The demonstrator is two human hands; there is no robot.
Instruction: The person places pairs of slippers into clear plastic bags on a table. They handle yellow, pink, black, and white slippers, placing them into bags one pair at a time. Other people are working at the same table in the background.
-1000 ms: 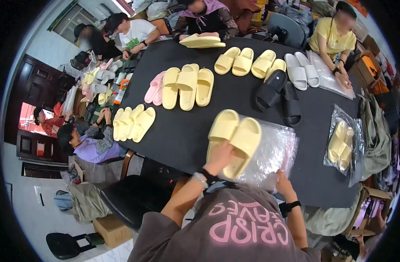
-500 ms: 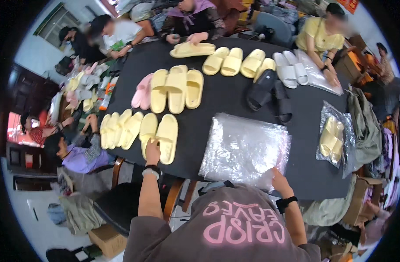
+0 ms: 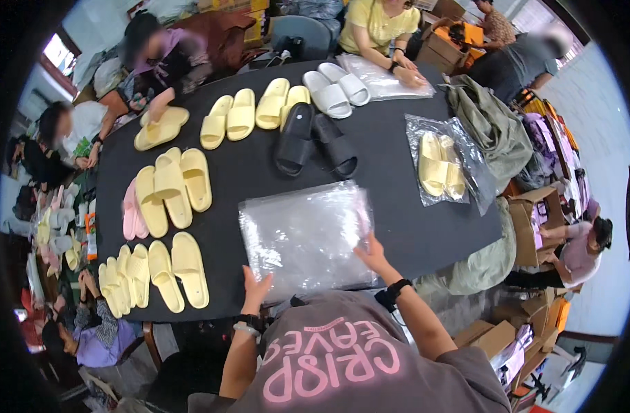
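Observation:
A stack of clear plastic bags [image 3: 304, 237] lies flat on the black table in front of me. My left hand [image 3: 255, 288] is at the stack's near left corner, thumb and fingers spread, with nothing in it. Against the stack's right edge rests my right hand [image 3: 373, 257], its fingers stretched out and apart. To the left of the bags lies a pair of pale yellow slide slippers [image 3: 190, 268], side by side, with more yellow slippers [image 3: 125, 277] packed closely beyond them. Black slippers [image 3: 295, 141] sit past the far edge of the stack.
More yellow slippers [image 3: 183, 186] and a pink pair [image 3: 133, 212] lie at the left. White slippers [image 3: 328, 93] sit at the far side. A bagged yellow pair [image 3: 435, 165] lies right, beside green cloth [image 3: 490, 131]. Co-workers sit around the table [image 3: 390, 237].
My left hand has let go of the yellow slipper and moved right to the bags. My right hand stays by the stack's right edge. The view has turned to the right.

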